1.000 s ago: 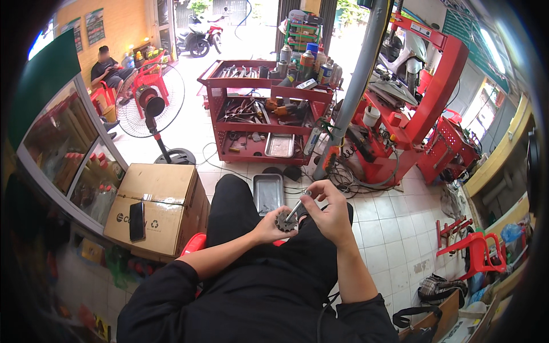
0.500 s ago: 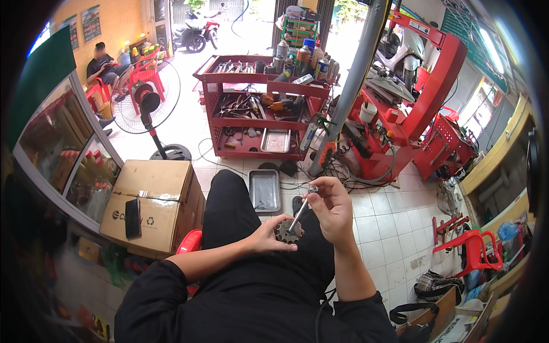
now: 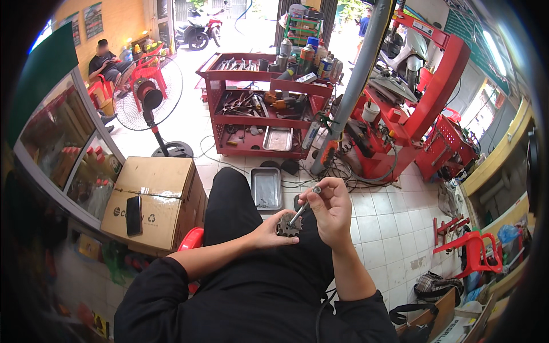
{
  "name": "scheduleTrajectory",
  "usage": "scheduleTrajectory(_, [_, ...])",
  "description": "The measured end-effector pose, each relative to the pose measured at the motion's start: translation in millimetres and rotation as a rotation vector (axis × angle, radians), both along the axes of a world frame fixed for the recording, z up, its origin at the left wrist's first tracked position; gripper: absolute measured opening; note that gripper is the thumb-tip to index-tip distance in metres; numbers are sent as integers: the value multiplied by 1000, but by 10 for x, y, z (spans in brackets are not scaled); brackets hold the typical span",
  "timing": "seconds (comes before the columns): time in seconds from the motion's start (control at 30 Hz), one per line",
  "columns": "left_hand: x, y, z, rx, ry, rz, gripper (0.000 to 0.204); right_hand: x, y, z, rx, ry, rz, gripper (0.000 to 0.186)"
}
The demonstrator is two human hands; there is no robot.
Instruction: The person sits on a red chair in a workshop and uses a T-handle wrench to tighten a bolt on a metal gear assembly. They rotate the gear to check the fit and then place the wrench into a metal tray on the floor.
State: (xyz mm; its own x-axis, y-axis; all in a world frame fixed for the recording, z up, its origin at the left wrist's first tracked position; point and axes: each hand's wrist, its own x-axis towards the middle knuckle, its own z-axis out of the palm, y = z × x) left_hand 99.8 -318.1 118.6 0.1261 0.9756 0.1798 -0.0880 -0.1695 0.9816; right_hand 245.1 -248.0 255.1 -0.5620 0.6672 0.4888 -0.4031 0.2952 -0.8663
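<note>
Above my lap, my left hand [image 3: 271,231] is closed round a small dark metal sprocket [image 3: 287,228], thumb along its near edge and fingers behind it. My right hand [image 3: 330,211] pinches a slim silver metal rod [image 3: 298,216] between thumb and fingers. The rod slants down to the left, and its lower end meets the middle of the sprocket's face. A thicker, round, socket-like end shows at the rod's top, by my fingertips. Whether the lower tip sits inside a hole is too small to tell.
Beyond my knees a metal tray [image 3: 266,201] lies on the tiled floor. A red tool trolley [image 3: 260,122] stands farther ahead. At left are a cardboard box [image 3: 166,177] with a phone [image 3: 134,215] on it and a fan [image 3: 150,100]. A red lift [image 3: 437,86] and cables occupy the right.
The rod's top has tipped slightly lower and to the right along with my right hand. My left hand still holds the sprocket. A person in blue has come into sight outside, at the far back.
</note>
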Motion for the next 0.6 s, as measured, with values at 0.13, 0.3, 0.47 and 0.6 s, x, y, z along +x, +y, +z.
scheduleTrajectory(0.13, [16,-35,125,17,32,-13,53,17,-33,11,23,-43,5,21])
scheduleTrajectory(0.3, [47,-68,147,67,153,41,51,5,-44,15,37,-40,18,21])
scheduleTrajectory(0.47, [62,-96,242,41,214,49,49,9,-90,18,5,-30,26,24])
scheduleTrajectory(0.6, [37,-89,255,46,183,23,49,25,-116,49,14,-30,23,26])
